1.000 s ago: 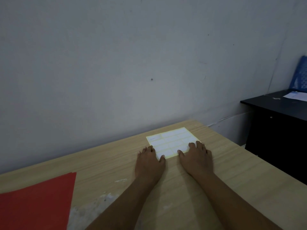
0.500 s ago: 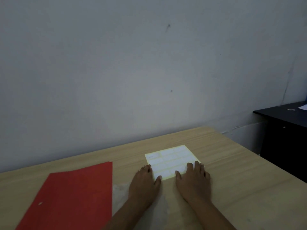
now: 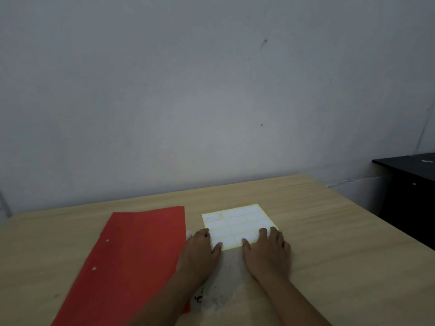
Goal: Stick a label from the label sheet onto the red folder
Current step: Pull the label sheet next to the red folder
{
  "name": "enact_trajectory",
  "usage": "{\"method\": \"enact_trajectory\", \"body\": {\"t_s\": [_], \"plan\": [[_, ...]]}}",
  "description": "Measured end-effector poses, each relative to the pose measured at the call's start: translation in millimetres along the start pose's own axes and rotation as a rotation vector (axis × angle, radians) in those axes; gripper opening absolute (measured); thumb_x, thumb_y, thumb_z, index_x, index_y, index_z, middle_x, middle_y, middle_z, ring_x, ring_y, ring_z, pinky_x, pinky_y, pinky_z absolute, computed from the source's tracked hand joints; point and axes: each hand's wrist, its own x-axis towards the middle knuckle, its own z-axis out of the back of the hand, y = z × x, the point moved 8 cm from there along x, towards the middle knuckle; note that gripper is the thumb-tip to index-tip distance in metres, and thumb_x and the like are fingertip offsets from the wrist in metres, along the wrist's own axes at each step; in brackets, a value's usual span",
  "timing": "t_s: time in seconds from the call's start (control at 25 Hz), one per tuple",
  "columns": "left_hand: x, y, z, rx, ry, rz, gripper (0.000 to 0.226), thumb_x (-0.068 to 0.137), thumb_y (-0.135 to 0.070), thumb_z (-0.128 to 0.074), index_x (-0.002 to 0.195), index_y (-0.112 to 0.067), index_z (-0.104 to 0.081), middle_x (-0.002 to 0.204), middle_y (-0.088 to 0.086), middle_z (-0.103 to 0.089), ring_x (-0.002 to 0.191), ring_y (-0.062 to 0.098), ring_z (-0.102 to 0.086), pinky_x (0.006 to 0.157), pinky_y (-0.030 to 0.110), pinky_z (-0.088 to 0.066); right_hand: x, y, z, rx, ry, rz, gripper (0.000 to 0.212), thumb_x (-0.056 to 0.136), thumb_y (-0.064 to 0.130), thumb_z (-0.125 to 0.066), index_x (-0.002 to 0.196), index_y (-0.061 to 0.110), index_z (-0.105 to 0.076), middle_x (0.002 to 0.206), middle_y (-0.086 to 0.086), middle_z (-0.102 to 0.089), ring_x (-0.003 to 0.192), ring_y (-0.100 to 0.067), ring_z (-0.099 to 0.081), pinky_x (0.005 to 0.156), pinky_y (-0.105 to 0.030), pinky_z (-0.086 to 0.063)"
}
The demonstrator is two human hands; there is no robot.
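A white label sheet (image 3: 237,222) with a yellowish backing lies flat on the wooden table (image 3: 329,231). My left hand (image 3: 199,252) rests palm down at its near left corner, fingertips touching the sheet's edge. My right hand (image 3: 268,250) lies palm down at the near right corner, fingers on the sheet. Both hands are flat and hold nothing. The red folder (image 3: 131,260) lies closed to the left of the sheet, with two punch holes near its left edge; my left forearm covers its near right part.
A grey wall stands right behind the table. A black cabinet (image 3: 409,191) is off the table's right side. A worn whitish patch with dark marks (image 3: 221,288) shows on the tabletop between my forearms.
The view has swung left and down, bringing more of the red folder into sight. My hands stay flat at the near corners of the label sheet.
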Motion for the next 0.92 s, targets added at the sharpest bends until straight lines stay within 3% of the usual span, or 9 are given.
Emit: {"method": "enact_trajectory", "body": {"t_s": [0.2,0.48,0.64,0.76,0.92], "plan": [[-12.6,5.6,2.1,0.005,-0.006,0.003,0.061,0.1,-0.05,-0.04,0.123,0.003,-0.061,0.155,0.004,-0.042,0.137,0.019,-0.044,0.113,0.034,-0.036,-11.6,2.3,3.5,-0.01,-0.021,0.014,0.063,0.091,0.064,-0.039,0.137,0.021,-0.045,0.147,-0.004,-0.038,0.139,-0.025,-0.031,0.109,-0.039,-0.026],[-12.0,9.2,4.3,-0.003,-0.053,0.026,0.067,0.098,-0.051,-0.041,0.146,-0.005,-0.043,0.149,0.008,-0.049,0.131,0.022,-0.051,0.108,0.033,-0.042,-15.6,2.3,4.5,-0.019,-0.055,0.025,0.061,0.089,0.066,-0.041,0.131,0.022,-0.045,0.14,-0.005,-0.041,0.13,-0.025,-0.036,0.105,-0.039,-0.03],[-12.5,10.4,4.9,0.006,-0.06,0.031,0.065,0.098,-0.049,-0.043,0.145,-0.004,-0.044,0.146,0.008,-0.053,0.128,0.023,-0.053,0.109,0.034,-0.041,-18.9,2.9,1.2,-0.011,-0.048,0.02,0.065,0.089,0.066,-0.04,0.135,0.021,-0.043,0.143,-0.007,-0.039,0.131,-0.027,-0.034,0.107,-0.04,-0.028],[-14.8,12.1,7.9,0.05,-0.059,0.033,0.064,0.098,-0.048,-0.042,0.145,-0.004,-0.045,0.145,0.009,-0.053,0.13,0.023,-0.052,0.116,0.036,-0.032,-23.2,5.8,-0.5,-0.004,-0.041,0.008,0.064,0.088,0.066,-0.04,0.134,0.021,-0.042,0.142,-0.007,-0.038,0.13,-0.027,-0.033,0.108,-0.041,-0.027],[-19.8,16.1,12.2,0.048,-0.088,0.031,0.062,0.098,-0.047,-0.042,0.143,-0.005,-0.048,0.145,0.007,-0.053,0.128,0.025,-0.053,0.112,0.037,-0.039,-26.4,10.4,-1.1,-0.02,-0.063,0.019,0.062,0.088,0.066,-0.04,0.131,0.021,-0.043,0.139,-0.007,-0.039,0.127,-0.027,-0.035,0.105,-0.041,-0.028]]}}
